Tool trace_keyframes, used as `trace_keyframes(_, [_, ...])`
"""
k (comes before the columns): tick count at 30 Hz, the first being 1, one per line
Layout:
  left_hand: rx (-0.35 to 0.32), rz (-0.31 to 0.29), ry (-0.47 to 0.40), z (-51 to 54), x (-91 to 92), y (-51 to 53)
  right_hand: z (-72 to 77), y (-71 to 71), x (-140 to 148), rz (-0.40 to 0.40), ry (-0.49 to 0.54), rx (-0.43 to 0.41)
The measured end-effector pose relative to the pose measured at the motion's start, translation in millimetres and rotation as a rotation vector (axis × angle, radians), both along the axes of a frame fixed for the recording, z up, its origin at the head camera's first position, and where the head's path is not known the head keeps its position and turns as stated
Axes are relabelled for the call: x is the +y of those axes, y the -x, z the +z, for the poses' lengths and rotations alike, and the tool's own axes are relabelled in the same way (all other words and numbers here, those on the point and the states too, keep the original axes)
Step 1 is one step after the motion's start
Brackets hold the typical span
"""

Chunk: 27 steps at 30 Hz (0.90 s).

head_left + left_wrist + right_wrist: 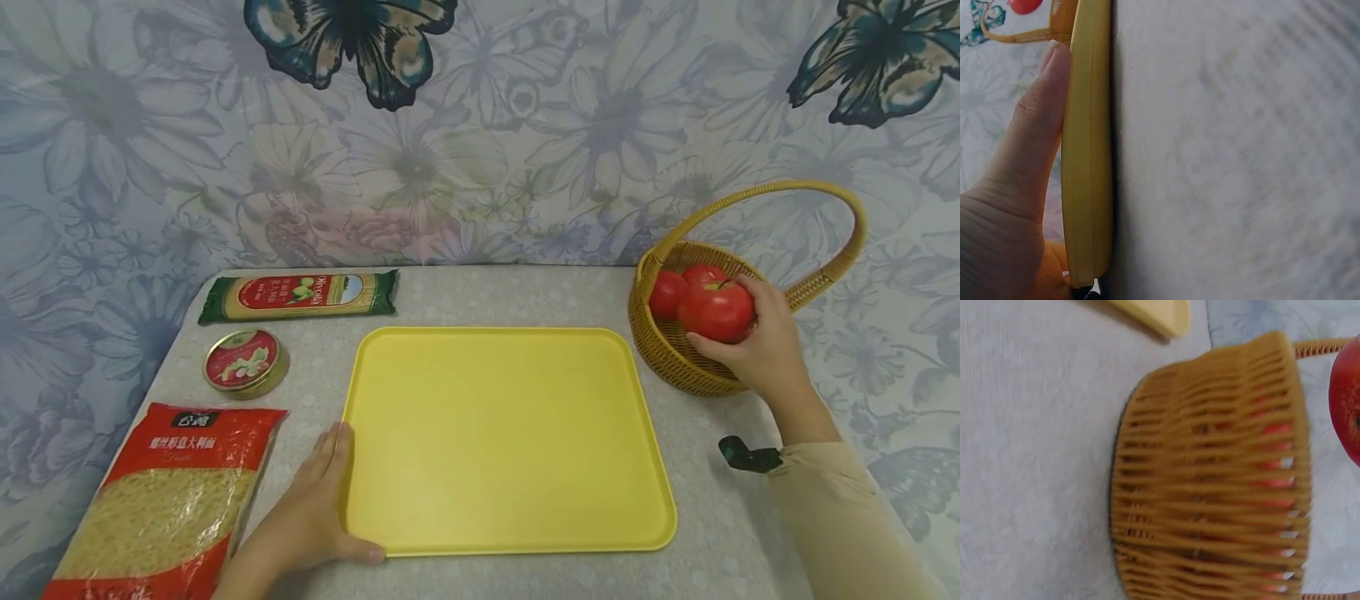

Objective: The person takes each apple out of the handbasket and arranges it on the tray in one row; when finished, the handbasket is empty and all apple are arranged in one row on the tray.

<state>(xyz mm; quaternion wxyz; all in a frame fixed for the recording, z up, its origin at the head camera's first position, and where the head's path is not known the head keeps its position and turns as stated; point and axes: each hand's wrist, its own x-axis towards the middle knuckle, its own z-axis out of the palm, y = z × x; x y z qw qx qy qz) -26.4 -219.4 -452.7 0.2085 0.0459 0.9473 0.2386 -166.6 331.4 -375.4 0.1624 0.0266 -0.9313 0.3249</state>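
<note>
Across the counter (517,296), my first worry is the yellow tray (502,442): the left hand (311,508) lies spread over its near left corner, and too firm a push there could skew it. Next I'd mind the wicker basket (671,362), just beyond the tray's right side at the far right; its tall handle (753,196) has one foot right beside the right hand (761,354), so a caught knuckle or sleeve could tip it. That hand grips a red apple (716,315), which the right wrist view shows above the basket's rim; being round and smooth, I judge it could slip under an uneven squeeze and knock the two other apples (667,294) behind it. As for the rest, I see the pasta bag (161,517) at near left, close enough to the left wrist to be nudged; the long spaghetti packet (311,297) at far left; and the round tin (243,364) between them. The handle looks to me like the main obstacle.
</note>
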Motion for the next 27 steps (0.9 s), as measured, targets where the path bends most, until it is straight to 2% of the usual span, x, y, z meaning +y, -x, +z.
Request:
trace_keyframes(3, [-0.006, 0.007, 0.001, -0.4, -0.7, -1.0, 3.4, -2.8, -7.7, 0.0, 0.024, 0.008])
trace_keyframes(8, [-0.028, 0.018, 0.009, 0.2, -0.3, -1.4, 6.2, -13.7, -21.0, 0.002, 0.091, -0.027])
trace_keyframes(12, [-0.005, 0.013, 0.001, -0.2, -0.5, -1.6, 7.0, -21.6, -36.8, 0.087, 0.158, -0.003])
trace_keyframes(15, [0.012, 0.007, 0.0, -1.4, -0.9, -1.5, 9.0, -24.5, -51.5, 0.162, 0.148, -0.001])
trace_keyframes(19, [0.019, 0.006, 0.0, -3.6, -1.5, -1.5, 8.0, -22.5, -73.1, 0.243, 0.093, -0.019])
trace_keyframes(21, [0.021, 0.009, -0.003, -4.3, -1.8, -1.8, 4.2, -18.1, -84.7, 0.291, 0.104, -0.024])
trace_keyframes(27, [0.029, 0.011, -0.005, -5.1, -2.3, -2.9, -11.4, -3.4, -120.8, 0.395, 0.233, -0.129])
